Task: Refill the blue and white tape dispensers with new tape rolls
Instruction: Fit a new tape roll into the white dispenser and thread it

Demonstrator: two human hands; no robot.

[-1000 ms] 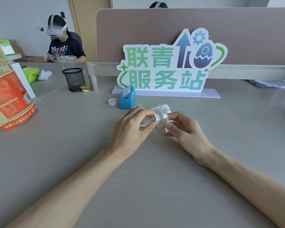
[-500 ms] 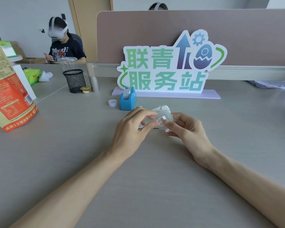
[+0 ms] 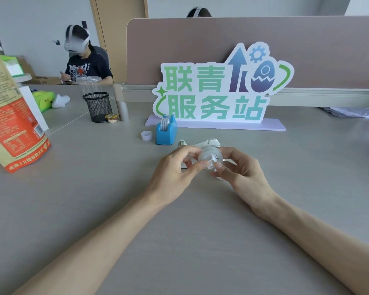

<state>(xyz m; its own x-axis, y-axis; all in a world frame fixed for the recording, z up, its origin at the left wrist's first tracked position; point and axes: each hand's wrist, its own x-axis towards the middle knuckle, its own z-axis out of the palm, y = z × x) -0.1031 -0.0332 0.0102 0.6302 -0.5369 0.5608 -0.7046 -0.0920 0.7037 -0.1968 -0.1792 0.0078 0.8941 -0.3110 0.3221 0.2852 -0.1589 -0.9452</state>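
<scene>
A pale grey desk [image 3: 94,199] fills the view, closed at its far edge by a mauve partition [image 3: 200,39] with a green-lettered sign [image 3: 217,92] standing before it. Near the middle, the left hand [image 3: 173,173] and right hand [image 3: 241,173] together pinch a clear tape roll [image 3: 210,157] on its white core, fingertips closed around it. The white dispenser [image 3: 207,143] lies just behind the hands, mostly hidden. The blue dispenser [image 3: 166,132] stands near the sign's left end, seemingly loaded with tape, a small white ring [image 3: 146,135] beside it. A mesh pen cup [image 3: 97,107] sits farther left; an orange bag [image 3: 9,116] leans at the left edge. Another person [image 3: 83,60] sits at the neighbouring desk
</scene>
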